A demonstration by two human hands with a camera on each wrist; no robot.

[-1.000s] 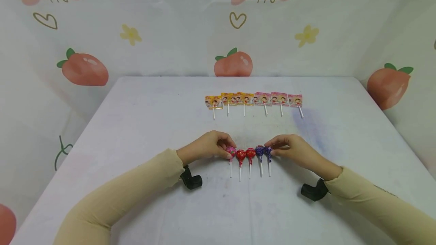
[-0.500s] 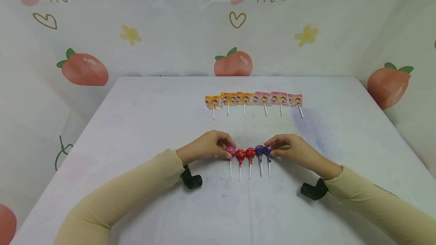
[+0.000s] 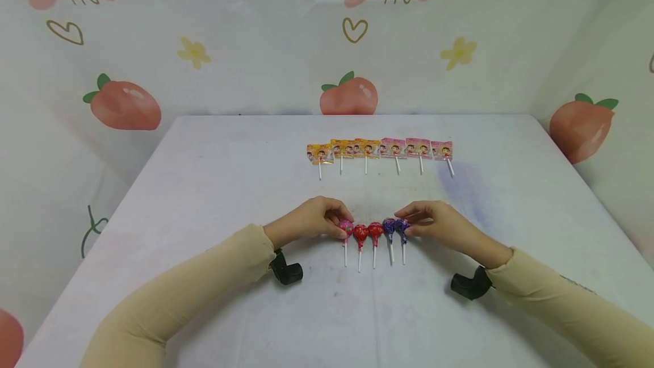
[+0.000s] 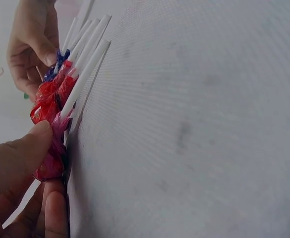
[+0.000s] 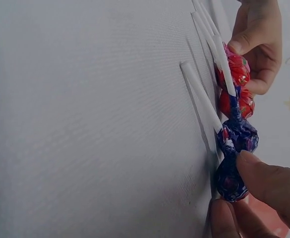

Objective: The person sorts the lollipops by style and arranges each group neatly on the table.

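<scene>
A short row of wrapped lollipops lies on the table, sticks toward the person. At its left end my left hand pinches the pink lollipop by its head, between thumb and fingers. Two red lollipops, the left one and the right one, lie in the middle, untouched. To their right is a purple lollipop, close against the end purple lollipop. My right hand pinches that end one at its head, thumb on top in the right wrist view.
Farther back runs a second row of flat-wrapped lollipops, several in all, with yellow wrappers on the left and pink wrappers on the right. Black wrist mounts hang below both sleeves. A patterned cloth stands behind the white table.
Both hands stay on the end lollipops of the near row. The whole head view shifts very slightly; nothing else visibly moves.
</scene>
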